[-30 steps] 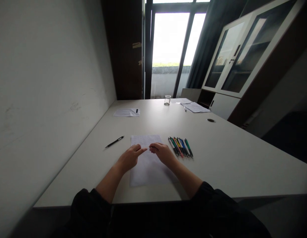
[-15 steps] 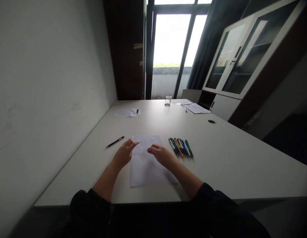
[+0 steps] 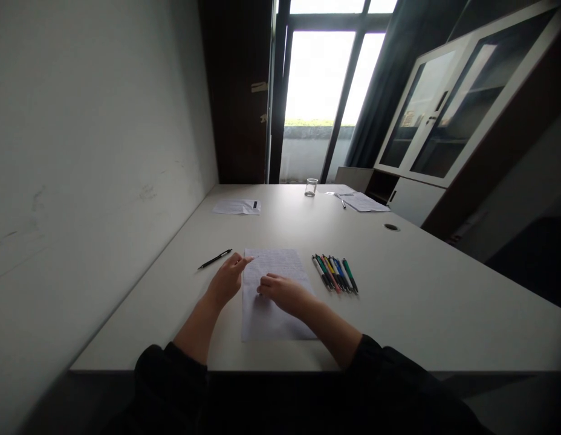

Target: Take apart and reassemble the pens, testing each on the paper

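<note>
A sheet of paper (image 3: 271, 323) with lines of writing on its upper part lies on the white table. My left hand (image 3: 228, 278) is at the sheet's left edge, fingers pinched together on something small and thin that I cannot make out. Over the middle of the sheet is my right hand (image 3: 283, 291), its fingers closed and curled down; what they hold, if anything, is hidden. A black pen (image 3: 214, 260) lies to the left of my left hand. Right of the sheet, several coloured pens (image 3: 335, 275) lie side by side.
A glass (image 3: 311, 187) stands near the table's far edge. Papers (image 3: 364, 202) with a pen (image 3: 343, 203) lie at the far right, and another sheet (image 3: 235, 207) at the far left. A round hole (image 3: 392, 228) is in the tabletop. A wall borders the left side.
My right hand has moved left and nearer to me over the sheet. My left hand stays pinched at the sheet's left edge. The view has shifted slightly.
</note>
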A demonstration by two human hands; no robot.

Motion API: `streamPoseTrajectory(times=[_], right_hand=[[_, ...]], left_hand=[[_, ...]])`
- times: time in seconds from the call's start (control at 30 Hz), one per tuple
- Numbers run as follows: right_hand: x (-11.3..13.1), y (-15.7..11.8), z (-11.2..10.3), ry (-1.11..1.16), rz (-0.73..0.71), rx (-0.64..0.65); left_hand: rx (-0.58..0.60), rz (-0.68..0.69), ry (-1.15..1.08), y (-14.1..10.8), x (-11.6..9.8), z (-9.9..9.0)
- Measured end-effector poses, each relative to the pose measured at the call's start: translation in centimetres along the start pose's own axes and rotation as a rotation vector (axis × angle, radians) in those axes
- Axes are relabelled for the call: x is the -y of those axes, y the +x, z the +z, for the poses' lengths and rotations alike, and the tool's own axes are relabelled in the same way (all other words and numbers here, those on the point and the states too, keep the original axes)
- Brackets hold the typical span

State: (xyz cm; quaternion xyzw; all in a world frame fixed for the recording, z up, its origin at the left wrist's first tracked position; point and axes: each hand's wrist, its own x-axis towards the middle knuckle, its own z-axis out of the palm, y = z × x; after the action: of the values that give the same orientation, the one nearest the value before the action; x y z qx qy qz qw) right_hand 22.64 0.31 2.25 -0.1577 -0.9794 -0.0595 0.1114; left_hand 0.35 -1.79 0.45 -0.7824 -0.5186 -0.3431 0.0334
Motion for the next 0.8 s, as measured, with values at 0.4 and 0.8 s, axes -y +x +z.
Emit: streamPoseTrajectory(times=[0.4,0.8], right_hand=[[-2.2,-0.5,0.7,0.349,0.306,-0.333],[-1.7,-0.2,0.8,0.842,0.586,-0.493]], left_hand=[[0.018,0.01,-0.045,-0.1,-0.2,0.0],[0.135,0.105,-0.163,-0.2,-1.9,-0.1]])
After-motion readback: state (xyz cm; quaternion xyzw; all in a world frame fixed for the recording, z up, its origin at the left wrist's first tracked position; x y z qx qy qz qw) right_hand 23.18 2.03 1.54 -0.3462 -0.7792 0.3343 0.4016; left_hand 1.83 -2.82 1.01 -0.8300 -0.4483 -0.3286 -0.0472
